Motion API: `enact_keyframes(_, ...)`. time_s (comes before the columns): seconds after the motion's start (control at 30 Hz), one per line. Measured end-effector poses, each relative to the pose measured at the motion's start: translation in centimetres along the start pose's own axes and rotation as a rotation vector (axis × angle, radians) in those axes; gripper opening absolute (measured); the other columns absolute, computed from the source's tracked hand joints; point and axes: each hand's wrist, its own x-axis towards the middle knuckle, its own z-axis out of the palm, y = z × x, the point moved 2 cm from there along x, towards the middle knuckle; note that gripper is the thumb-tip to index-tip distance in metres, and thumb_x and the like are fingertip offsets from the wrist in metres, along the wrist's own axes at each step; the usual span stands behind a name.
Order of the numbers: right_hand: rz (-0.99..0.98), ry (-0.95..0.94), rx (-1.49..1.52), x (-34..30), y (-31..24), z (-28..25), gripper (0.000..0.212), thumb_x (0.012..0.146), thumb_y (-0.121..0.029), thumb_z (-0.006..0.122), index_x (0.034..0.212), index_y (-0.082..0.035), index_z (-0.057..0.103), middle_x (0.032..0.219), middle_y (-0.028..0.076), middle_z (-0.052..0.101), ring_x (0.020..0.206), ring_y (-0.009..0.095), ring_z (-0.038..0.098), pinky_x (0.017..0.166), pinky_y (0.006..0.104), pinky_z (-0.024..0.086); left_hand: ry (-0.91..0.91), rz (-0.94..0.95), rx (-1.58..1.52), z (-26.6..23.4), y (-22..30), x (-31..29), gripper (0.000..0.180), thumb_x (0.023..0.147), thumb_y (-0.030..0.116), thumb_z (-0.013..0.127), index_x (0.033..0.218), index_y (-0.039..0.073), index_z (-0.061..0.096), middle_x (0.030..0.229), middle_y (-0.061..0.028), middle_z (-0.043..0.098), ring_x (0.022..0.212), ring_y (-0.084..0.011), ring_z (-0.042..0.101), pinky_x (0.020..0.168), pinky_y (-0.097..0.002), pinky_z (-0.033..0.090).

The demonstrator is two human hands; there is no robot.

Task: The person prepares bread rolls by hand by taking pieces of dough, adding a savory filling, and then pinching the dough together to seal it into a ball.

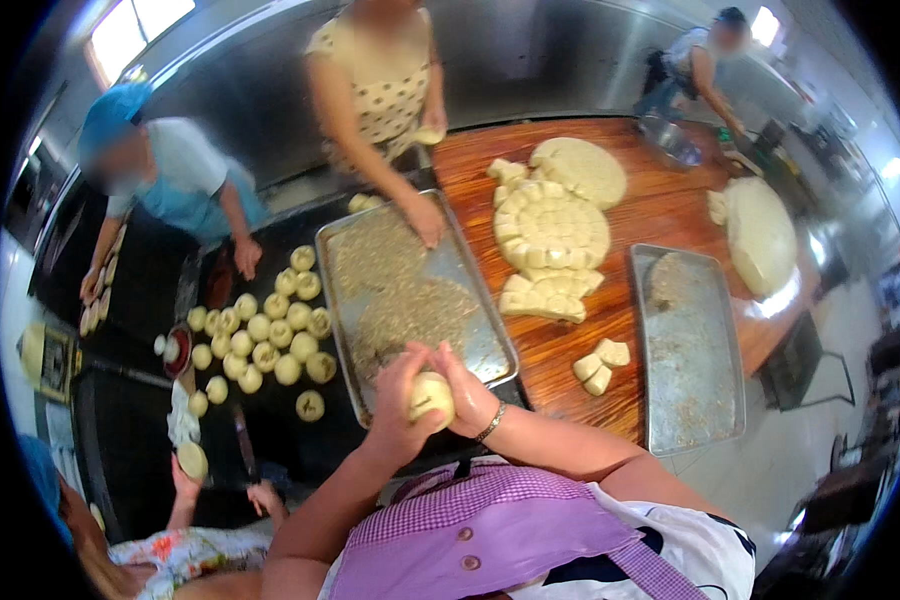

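A round, pale dough ball [432, 398] sits between my two hands, with a dark spot of filling showing on its face. My left hand [396, 402] is wrapped round its left side. From the other side my right hand [467, 392] cups it, fingers pressed close. Both hands are over the near end of a metal tray [488, 352] spread with crumbly brown filling [410, 312]. Left of the tray, several filled dough balls [288, 370] lie on the black surface.
Across the tray, a person's hand [425, 218] reaches into the filling. More co-workers are at the left and far right. On the wooden table [570, 350] lie cut dough pieces [552, 225], a second metal tray [695, 350] and a large dough mass [760, 235]. A nearby hand holds a flat tool [244, 440].
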Motion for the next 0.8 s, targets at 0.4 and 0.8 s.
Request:
enact_keyframes(0.4,0.371,-0.119,0.071,1.4,0.4,1.0,0.080,0.093,-0.069,0.035,0.142,-0.006,0.039,0.137,0.021,0.050,0.126,0.032,0.052,0.104,0.0457,0.044,-0.114,0.193,0.305,-3.1,-0.2,-0.3,0.036,0.091,0.021,0.057,0.119,-0.003,0.058,0.124,-0.0200,0.056,0.115,-0.0349,0.053,0.097,-0.0440,0.045)
enact_keyframes(0.8,0.224,-0.052,-0.009,3.5,5.0,0.7,0.059,0.102,-0.056,0.033,0.142,-0.012,0.036,0.127,0.010,0.053,0.115,0.022,0.056,0.099,0.0371,0.047,0.388,-0.061,0.079,-2.1,-2.2,-3.1,0.022,0.089,0.017,0.060,0.102,0.000,0.065,0.109,-0.0171,0.064,0.102,-0.0338,0.061,0.090,-0.0411,0.048)
